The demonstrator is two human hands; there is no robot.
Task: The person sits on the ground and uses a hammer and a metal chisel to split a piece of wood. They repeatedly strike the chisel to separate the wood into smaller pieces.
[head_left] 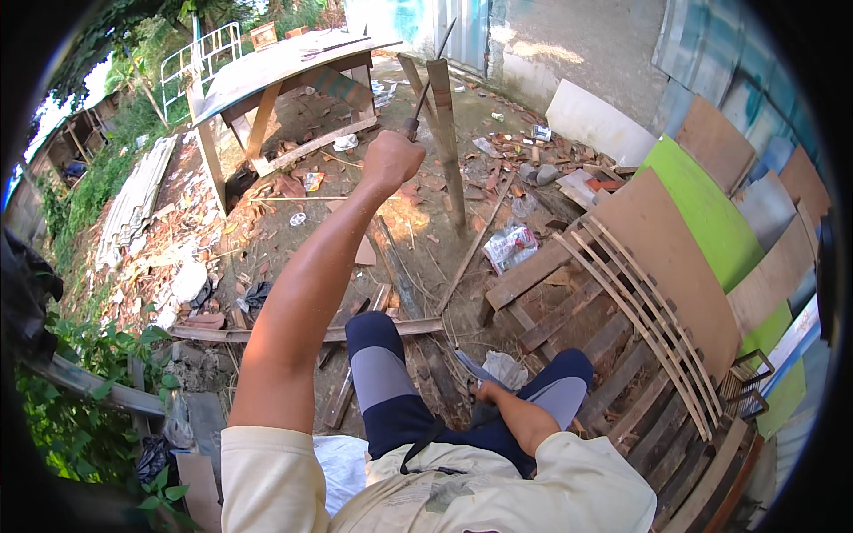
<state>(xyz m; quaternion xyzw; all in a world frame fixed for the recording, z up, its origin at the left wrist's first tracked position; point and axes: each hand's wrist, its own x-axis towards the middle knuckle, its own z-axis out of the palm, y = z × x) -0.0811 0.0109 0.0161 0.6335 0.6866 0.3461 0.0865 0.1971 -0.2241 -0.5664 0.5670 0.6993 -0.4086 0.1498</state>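
Note:
My left arm stretches far forward, and my left hand (394, 162) is closed around the dark handle of a long, thin-bladed knife (423, 99). Its narrow blade points up and away, seen nearly edge-on, passing in front of an upright wooden post (449, 151) or close beside it; I cannot tell whether they touch. A second slanting piece of wood (416, 84) stands next to the post. Low between my knees, my right hand (485, 392) is curled closed near my right thigh. A greyish, narrow object (471, 362) shows beside its fingers, too small to name.
Wooden slats (613, 373) and thin curved strips (644, 320) lie to the right, beside leaning brown and green boards (702, 209). A low wooden table (293, 67) stands far left. A beam (391, 330) crosses before my knees. Broken tiles and rubbish (178, 275) litter the ground.

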